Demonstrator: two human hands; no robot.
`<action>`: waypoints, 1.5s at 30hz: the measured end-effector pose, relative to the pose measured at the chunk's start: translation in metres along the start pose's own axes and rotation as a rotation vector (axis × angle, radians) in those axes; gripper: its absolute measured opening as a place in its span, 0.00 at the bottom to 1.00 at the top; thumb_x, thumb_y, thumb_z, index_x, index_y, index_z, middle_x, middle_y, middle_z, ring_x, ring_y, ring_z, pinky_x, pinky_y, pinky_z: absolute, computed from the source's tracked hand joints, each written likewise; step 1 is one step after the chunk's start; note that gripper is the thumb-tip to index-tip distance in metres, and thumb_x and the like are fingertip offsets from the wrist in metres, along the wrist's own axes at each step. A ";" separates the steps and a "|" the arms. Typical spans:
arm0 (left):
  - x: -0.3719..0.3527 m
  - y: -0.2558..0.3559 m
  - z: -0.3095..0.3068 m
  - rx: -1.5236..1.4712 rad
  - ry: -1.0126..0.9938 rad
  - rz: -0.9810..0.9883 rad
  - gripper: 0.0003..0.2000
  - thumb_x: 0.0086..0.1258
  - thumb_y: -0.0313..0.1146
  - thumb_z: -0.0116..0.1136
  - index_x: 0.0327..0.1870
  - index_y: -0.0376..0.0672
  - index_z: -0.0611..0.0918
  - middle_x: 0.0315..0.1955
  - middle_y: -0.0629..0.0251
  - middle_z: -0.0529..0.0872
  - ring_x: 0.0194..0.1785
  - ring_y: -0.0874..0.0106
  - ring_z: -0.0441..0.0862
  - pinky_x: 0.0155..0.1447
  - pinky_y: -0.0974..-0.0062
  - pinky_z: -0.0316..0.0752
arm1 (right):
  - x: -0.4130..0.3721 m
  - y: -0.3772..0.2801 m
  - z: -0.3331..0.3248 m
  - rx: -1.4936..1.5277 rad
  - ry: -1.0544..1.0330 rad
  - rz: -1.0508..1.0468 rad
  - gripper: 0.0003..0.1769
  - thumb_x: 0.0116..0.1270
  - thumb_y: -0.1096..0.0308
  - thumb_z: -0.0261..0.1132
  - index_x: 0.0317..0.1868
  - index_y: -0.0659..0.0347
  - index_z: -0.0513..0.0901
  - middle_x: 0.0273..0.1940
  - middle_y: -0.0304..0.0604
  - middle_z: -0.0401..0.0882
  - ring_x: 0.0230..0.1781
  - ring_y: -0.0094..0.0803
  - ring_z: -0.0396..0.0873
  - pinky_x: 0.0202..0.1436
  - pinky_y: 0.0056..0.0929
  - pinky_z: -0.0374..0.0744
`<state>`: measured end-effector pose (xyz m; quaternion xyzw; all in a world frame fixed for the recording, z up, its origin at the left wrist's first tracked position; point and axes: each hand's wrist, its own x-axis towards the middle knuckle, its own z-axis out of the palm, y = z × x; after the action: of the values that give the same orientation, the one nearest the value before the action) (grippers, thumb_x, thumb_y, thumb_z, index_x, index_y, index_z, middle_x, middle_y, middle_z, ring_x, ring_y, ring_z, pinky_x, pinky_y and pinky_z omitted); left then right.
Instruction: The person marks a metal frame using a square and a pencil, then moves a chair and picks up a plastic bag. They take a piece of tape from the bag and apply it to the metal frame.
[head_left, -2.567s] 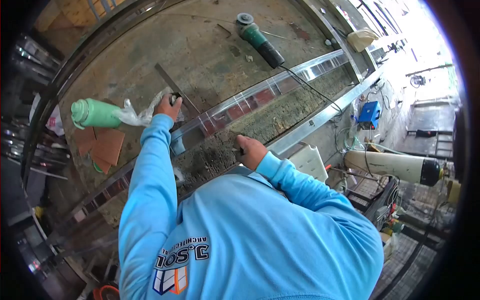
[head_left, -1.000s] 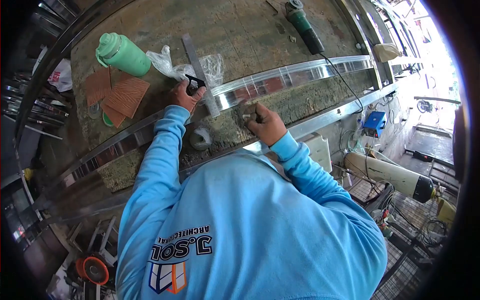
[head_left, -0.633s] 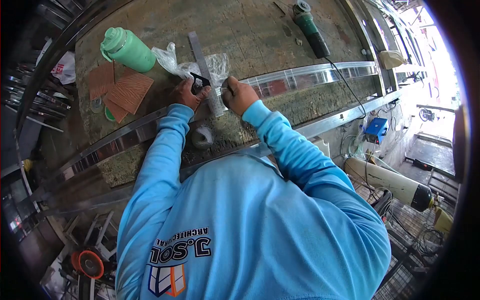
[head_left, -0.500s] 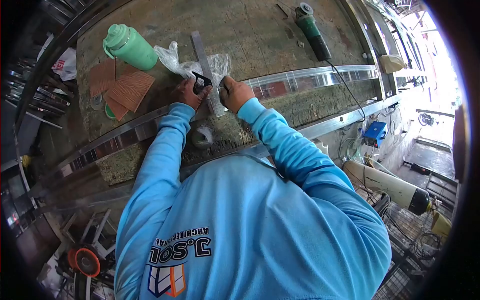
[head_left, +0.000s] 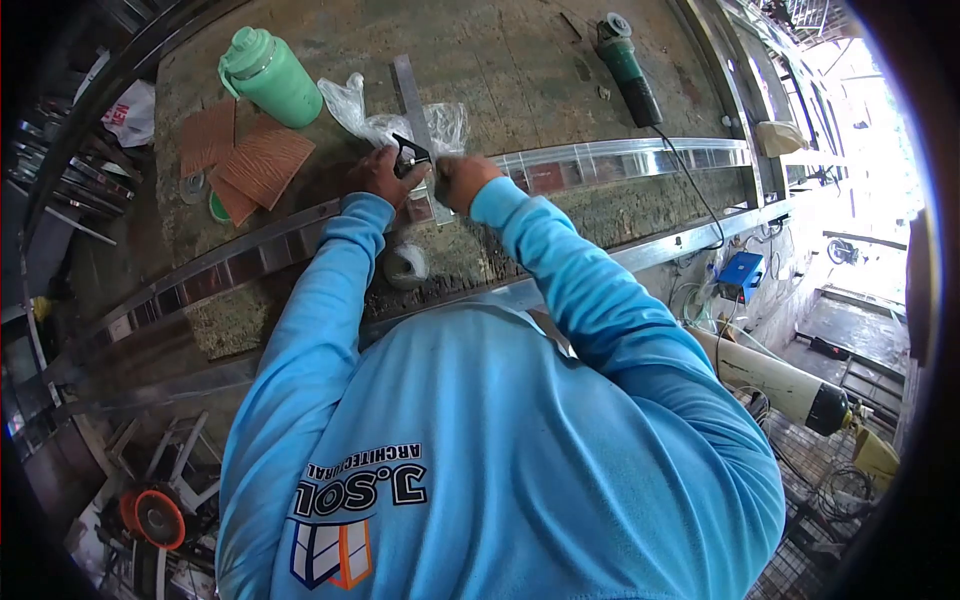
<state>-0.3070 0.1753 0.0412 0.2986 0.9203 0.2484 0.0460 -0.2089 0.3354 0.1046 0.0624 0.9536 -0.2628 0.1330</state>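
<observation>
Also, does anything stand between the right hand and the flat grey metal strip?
Nothing visible: the right hand sits close beside the flat grey metal strip; the left hand is mostly on its other side.

Between the green bottle and the grinder, a wide lane is left open toward the bench's far edge. Its left side is narrowed by the plastic bag and flat strip. On the right, the long bar is crossed by the cord; near the front edge, passage is hindered by the roll.
</observation>
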 end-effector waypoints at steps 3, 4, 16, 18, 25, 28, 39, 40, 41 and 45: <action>0.001 0.000 -0.002 -0.027 -0.030 0.007 0.40 0.58 0.65 0.60 0.55 0.32 0.78 0.52 0.44 0.81 0.55 0.51 0.79 0.61 0.59 0.72 | -0.041 0.031 0.034 -0.003 -0.137 -0.159 0.12 0.60 0.67 0.59 0.42 0.60 0.81 0.39 0.57 0.83 0.40 0.55 0.81 0.46 0.45 0.80; 0.007 -0.002 -0.001 -0.050 -0.004 0.018 0.40 0.58 0.65 0.61 0.56 0.32 0.78 0.52 0.44 0.81 0.55 0.50 0.79 0.61 0.60 0.72 | -0.061 0.046 0.049 0.080 0.013 -0.229 0.12 0.59 0.67 0.59 0.42 0.59 0.82 0.40 0.57 0.83 0.40 0.54 0.82 0.46 0.44 0.80; -0.005 -0.035 -0.017 -0.299 -0.068 -0.072 0.40 0.52 0.64 0.67 0.50 0.29 0.79 0.48 0.39 0.82 0.53 0.49 0.80 0.59 0.60 0.74 | -0.083 0.018 0.002 0.488 0.255 -0.002 0.14 0.59 0.66 0.65 0.45 0.58 0.78 0.34 0.57 0.82 0.38 0.55 0.81 0.41 0.45 0.79; -0.006 -0.038 -0.009 -0.301 -0.001 -0.054 0.40 0.53 0.64 0.67 0.50 0.29 0.79 0.48 0.39 0.82 0.53 0.49 0.80 0.59 0.60 0.74 | -0.071 0.010 0.001 0.440 0.290 -0.007 0.14 0.60 0.64 0.65 0.45 0.59 0.78 0.34 0.59 0.82 0.39 0.57 0.81 0.42 0.47 0.78; -0.004 -0.038 -0.002 -0.239 0.021 -0.019 0.39 0.50 0.62 0.70 0.48 0.30 0.80 0.44 0.42 0.83 0.50 0.52 0.81 0.57 0.61 0.75 | -0.026 -0.002 0.003 0.304 0.273 0.042 0.14 0.64 0.61 0.61 0.43 0.62 0.75 0.33 0.63 0.81 0.40 0.62 0.79 0.44 0.52 0.77; -0.006 -0.027 -0.014 -0.210 -0.021 -0.052 0.37 0.51 0.63 0.68 0.46 0.32 0.81 0.44 0.44 0.83 0.49 0.52 0.82 0.56 0.61 0.75 | -0.011 -0.003 0.007 0.261 0.252 0.038 0.14 0.65 0.61 0.60 0.45 0.62 0.74 0.34 0.63 0.81 0.40 0.62 0.79 0.45 0.53 0.77; -0.006 -0.022 -0.020 -0.134 -0.025 -0.017 0.31 0.56 0.60 0.66 0.43 0.36 0.81 0.42 0.48 0.84 0.48 0.53 0.81 0.54 0.61 0.75 | 0.012 -0.011 0.012 0.172 0.209 0.070 0.13 0.63 0.62 0.60 0.43 0.61 0.75 0.36 0.61 0.82 0.42 0.59 0.80 0.48 0.50 0.77; -0.006 -0.023 -0.018 -0.149 -0.027 -0.010 0.30 0.56 0.59 0.67 0.43 0.36 0.81 0.42 0.48 0.84 0.47 0.52 0.82 0.54 0.61 0.75 | 0.013 -0.013 0.012 0.155 0.210 0.065 0.12 0.63 0.62 0.60 0.43 0.61 0.75 0.36 0.61 0.82 0.42 0.59 0.80 0.48 0.50 0.77; -0.006 -0.023 -0.017 -0.150 -0.035 -0.016 0.30 0.56 0.59 0.67 0.43 0.36 0.81 0.42 0.49 0.84 0.48 0.53 0.81 0.54 0.61 0.75 | 0.014 -0.015 0.013 0.139 0.212 0.060 0.12 0.63 0.62 0.60 0.42 0.61 0.75 0.36 0.61 0.82 0.42 0.58 0.80 0.48 0.50 0.77; -0.006 -0.022 -0.018 -0.118 -0.037 -0.037 0.31 0.56 0.58 0.68 0.46 0.35 0.81 0.43 0.48 0.84 0.49 0.53 0.81 0.55 0.62 0.75 | 0.018 -0.018 0.015 0.048 0.185 0.003 0.12 0.62 0.61 0.59 0.39 0.61 0.76 0.35 0.60 0.82 0.40 0.59 0.80 0.45 0.50 0.78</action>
<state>-0.3181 0.1491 0.0459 0.2827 0.9085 0.2958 0.0853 -0.2259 0.3126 0.0961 0.0912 0.9552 -0.2782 0.0431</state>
